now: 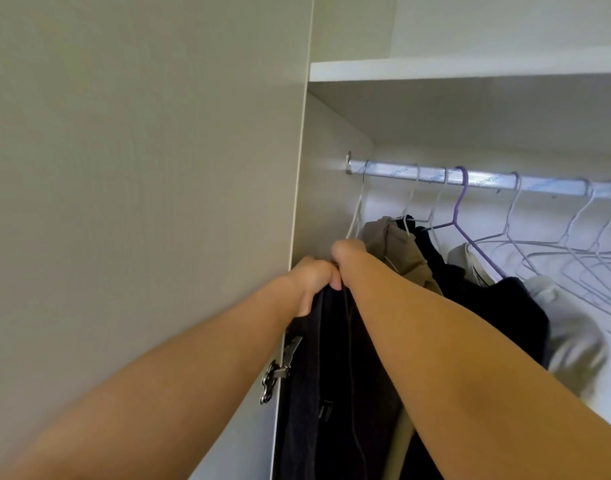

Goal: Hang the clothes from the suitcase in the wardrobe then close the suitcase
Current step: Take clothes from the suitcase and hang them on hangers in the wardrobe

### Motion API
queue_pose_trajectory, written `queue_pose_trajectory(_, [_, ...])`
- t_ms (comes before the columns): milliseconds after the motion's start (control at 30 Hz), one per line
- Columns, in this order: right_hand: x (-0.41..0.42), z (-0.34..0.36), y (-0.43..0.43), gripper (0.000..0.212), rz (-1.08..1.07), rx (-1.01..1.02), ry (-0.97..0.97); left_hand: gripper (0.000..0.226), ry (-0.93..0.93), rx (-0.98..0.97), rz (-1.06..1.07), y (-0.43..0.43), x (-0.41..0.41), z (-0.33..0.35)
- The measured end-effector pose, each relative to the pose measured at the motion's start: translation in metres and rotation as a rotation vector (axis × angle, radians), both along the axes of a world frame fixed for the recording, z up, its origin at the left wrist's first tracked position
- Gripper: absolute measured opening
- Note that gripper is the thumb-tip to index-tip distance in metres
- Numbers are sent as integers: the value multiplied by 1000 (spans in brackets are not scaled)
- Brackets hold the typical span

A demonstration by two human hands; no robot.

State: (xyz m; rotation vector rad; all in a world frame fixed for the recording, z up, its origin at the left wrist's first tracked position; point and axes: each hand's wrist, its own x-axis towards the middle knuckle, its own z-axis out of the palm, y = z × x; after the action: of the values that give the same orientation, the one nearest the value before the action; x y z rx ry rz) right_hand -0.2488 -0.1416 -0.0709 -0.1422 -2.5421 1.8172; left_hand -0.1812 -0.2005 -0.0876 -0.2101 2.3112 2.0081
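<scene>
Several clothes [470, 282] already hang from the rail [487, 180] toward two o'clock, while my left hand [312, 282] grips a dark garment [332, 358] at six o'clock, my right hand [349, 251] beside it, grip hidden, so I judge hanging unfinished and the suitcase, unseen, unclosed.

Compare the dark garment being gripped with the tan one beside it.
The dark garment is near-black; the tan garment is khaki. The left hand grips the dark garment's top; no hand visibly holds the tan garment. The dark garment sits nearest the side wall, the tan garment right of it. Both are below the rail.
</scene>
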Motion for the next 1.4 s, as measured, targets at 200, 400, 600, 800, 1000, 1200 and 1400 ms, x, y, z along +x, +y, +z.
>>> queue_pose_trajectory(200, [3, 3, 20, 39, -142, 53, 162, 51, 38, 1, -34, 5, 4, -2])
queue_pose_trajectory(400, [45, 2, 61, 42, -168, 69, 336, 41, 98, -22, 3, 19, 36, 1])
queue_pose_trajectory(600, [123, -21, 120, 31, -159, 118, 432, 33, 165, -45, 96, 45, 103, 5])
queue_pose_trajectory(800, [228, -30, 181, 44, -282, -61, 487, 32, 191, -24, 266, 77, 163, 6])
queue_pose_trajectory(1000, [307, -52, 244, 47, -275, -68, 440, 74, 281, -97, 247, 104, 213, 18])
queue_pose_trajectory(1200, [350, -64, 284, 42, -260, -26, 443, 26, 201, -262, 161, 119, 249, 20])
queue_pose_trajectory(1400, [367, -53, 260, 34, -31, 606, 439, 29, 252, -554, 222, 129, 273, 23])
